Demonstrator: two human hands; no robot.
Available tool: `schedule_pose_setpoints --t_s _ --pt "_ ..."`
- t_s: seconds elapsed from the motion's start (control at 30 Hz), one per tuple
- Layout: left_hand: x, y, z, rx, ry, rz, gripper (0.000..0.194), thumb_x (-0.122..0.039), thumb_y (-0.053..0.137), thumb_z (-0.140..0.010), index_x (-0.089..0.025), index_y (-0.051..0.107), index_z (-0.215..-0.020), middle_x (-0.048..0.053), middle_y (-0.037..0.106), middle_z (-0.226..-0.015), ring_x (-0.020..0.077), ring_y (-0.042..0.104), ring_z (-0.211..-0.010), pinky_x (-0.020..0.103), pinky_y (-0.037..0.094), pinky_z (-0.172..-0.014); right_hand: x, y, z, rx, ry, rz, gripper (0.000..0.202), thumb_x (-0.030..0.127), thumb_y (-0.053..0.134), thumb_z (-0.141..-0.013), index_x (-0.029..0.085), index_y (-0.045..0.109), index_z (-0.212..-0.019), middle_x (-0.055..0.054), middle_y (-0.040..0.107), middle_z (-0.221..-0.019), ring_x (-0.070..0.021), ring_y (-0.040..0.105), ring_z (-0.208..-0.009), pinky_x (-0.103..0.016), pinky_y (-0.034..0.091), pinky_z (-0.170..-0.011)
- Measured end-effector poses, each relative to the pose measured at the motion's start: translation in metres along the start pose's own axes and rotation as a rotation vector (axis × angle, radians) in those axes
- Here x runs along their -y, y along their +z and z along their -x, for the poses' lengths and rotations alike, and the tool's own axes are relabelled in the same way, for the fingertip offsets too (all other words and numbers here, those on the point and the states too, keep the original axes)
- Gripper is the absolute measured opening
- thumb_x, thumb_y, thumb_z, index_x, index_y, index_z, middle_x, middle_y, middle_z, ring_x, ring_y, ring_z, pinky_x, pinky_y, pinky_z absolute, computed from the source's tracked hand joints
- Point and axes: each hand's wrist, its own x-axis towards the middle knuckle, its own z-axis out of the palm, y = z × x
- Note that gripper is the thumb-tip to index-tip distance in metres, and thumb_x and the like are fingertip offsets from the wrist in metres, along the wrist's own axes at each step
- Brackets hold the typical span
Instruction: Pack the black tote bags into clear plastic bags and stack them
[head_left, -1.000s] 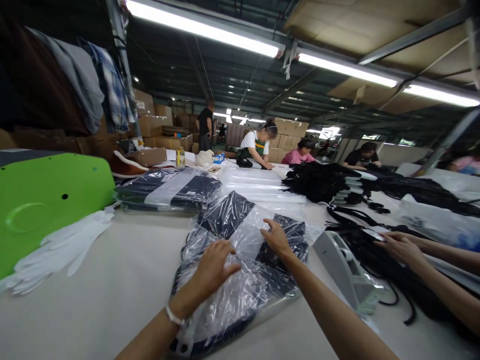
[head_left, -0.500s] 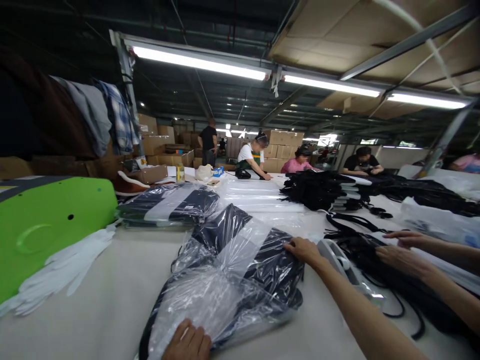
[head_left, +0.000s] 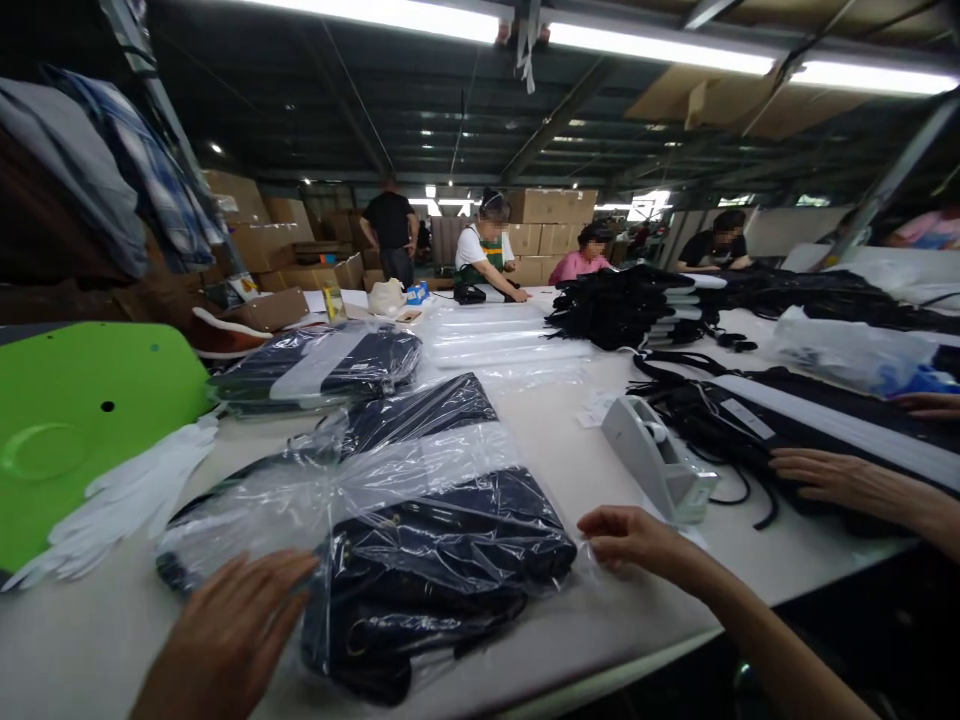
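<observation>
A folded dark fabric item in a clear plastic bag (head_left: 450, 530) lies on the white table in front of me, with a pale band across it. My left hand (head_left: 240, 625) rests at the bag's loose, crinkled left end, its fingers stretched out. At the right edge of the bag is my right hand (head_left: 626, 540), fingers loosely bent and thumb apart; whether it touches the plastic there is hard to tell. A similar wrapped dark bundle (head_left: 322, 365) lies behind. Just beyond my right hand stands a grey tape dispenser (head_left: 652, 455).
White gloves (head_left: 127, 490) lie beside a green machine panel (head_left: 97, 430) on the left. Flat clear plastic bags (head_left: 502, 335) and a stack of black items (head_left: 622, 305) are farther back. A co-worker's hand (head_left: 832, 475) rests on black fabric (head_left: 795, 420) at right.
The wrapped item has turned, and its loose plastic end now points left. My left hand has moved left and my right hand has come off its top to its right edge. The view has shifted.
</observation>
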Motion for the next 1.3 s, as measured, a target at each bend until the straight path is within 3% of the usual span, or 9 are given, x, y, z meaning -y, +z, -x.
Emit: schedule_pose_setpoints --t_s 0.1,0.2,0.33,0.5,0.7,0.83,0.97,1.13,1.3 --pt "-0.088 0.025 -0.055 0.04 0.031 0.217 0.026 -0.027 0.054 -0.095 -0.027 0.064 -0.118 0.003 0.073 -0.114 0.0201 0.066 -0.107 0.037 0.052 -0.094 0.003 0.027 0.018 0.082 -0.114 -0.108 0.035 0.031 0.078 -0.07 0.018 0.072 -0.102 -0.005 0.073 -0.095 -0.0184 0.065 -0.081 -0.029 0.05 -0.072" --pt "-0.162 0.05 -0.097 0.14 0.018 0.44 0.027 -0.023 0.063 -0.089 -0.024 0.063 -0.116 0.004 0.071 -0.116 0.022 0.065 -0.108 0.04 0.052 -0.095 0.002 0.044 0.022 0.041 -0.197 -0.129 0.035 0.028 0.079 -0.068 0.019 0.071 -0.101 -0.003 0.073 -0.093 -0.0215 0.067 -0.088 -0.032 0.051 -0.08" --pt "-0.208 0.075 -0.121 0.286 -0.051 0.507 0.036 -0.019 0.072 -0.082 -0.022 0.061 -0.116 0.005 0.069 -0.115 0.0252 0.063 -0.105 0.044 0.052 -0.093 -0.011 0.057 0.015 -0.15 -0.255 -0.014 0.023 0.027 0.075 -0.069 0.019 0.07 -0.089 0.0 0.071 -0.081 -0.0181 0.064 -0.074 -0.027 0.048 -0.069" --pt "-0.214 0.091 -0.124 0.362 -0.097 0.438 0.033 -0.012 0.068 -0.081 -0.022 0.06 -0.112 0.003 0.065 -0.107 0.0258 0.059 -0.101 0.045 0.05 -0.091 -0.015 0.069 0.004 -0.418 -0.255 0.26 0.011 0.024 0.065 -0.071 0.019 0.061 -0.063 0.003 0.061 -0.061 -0.014 0.054 -0.061 -0.023 0.036 -0.057" --pt "-0.22 0.098 -0.125 0.363 -0.081 0.417 0.027 -0.02 0.072 -0.08 -0.02 0.06 -0.104 0.004 0.063 -0.104 0.0272 0.056 -0.1 0.046 0.049 -0.089 0.005 0.071 0.004 -0.447 -0.136 0.525 0.011 0.021 0.067 -0.069 0.022 0.068 -0.08 0.001 0.068 -0.072 -0.016 0.059 -0.068 -0.024 0.033 -0.06" --pt "-0.225 0.102 -0.129 0.32 -0.099 0.392 0.024 -0.022 0.074 -0.079 -0.02 0.059 -0.097 0.004 0.063 -0.099 0.0272 0.057 -0.096 0.045 0.05 -0.085 0.006 0.076 0.004 -0.483 -0.208 0.561 0.007 0.017 0.063 -0.069 0.02 0.066 -0.074 -0.003 0.07 -0.077 -0.0181 0.061 -0.072 -0.025 0.036 -0.063" --pt "-0.223 0.095 -0.128 0.278 -0.127 0.396 0.02 -0.022 0.072 -0.079 -0.02 0.059 -0.094 0.004 0.063 -0.095 0.0271 0.058 -0.093 0.045 0.051 -0.084 0.0 0.084 0.003 -0.398 -0.263 0.208 0.014 0.017 0.065 -0.067 0.021 0.064 -0.08 0.0 0.07 -0.075 -0.0169 0.063 -0.067 -0.024 0.043 -0.06" --pt "-0.212 0.083 -0.123 0.277 -0.165 0.505 0.024 -0.008 0.062 -0.08 -0.022 0.059 -0.099 0.003 0.063 -0.099 0.0241 0.058 -0.096 0.042 0.05 -0.087 -0.002 0.1 0.003 -0.129 -0.117 -0.494 0.046 0.028 0.082 -0.058 0.021 0.059 -0.097 0.002 0.07 -0.075 -0.0179 0.065 -0.063 -0.029 0.051 -0.06" --pt "-0.212 0.085 -0.12 0.165 -0.123 0.447 0.025 0.0 0.053 -0.077 -0.022 0.058 -0.088 0.002 0.063 -0.091 0.0222 0.057 -0.089 0.038 0.05 -0.082 0.001 0.112 0.009 -0.185 -0.105 -0.712 0.06 0.021 0.087 -0.051 0.018 0.059 -0.104 0.001 0.069 -0.081 -0.016 0.065 -0.068 -0.028 0.053 -0.062"
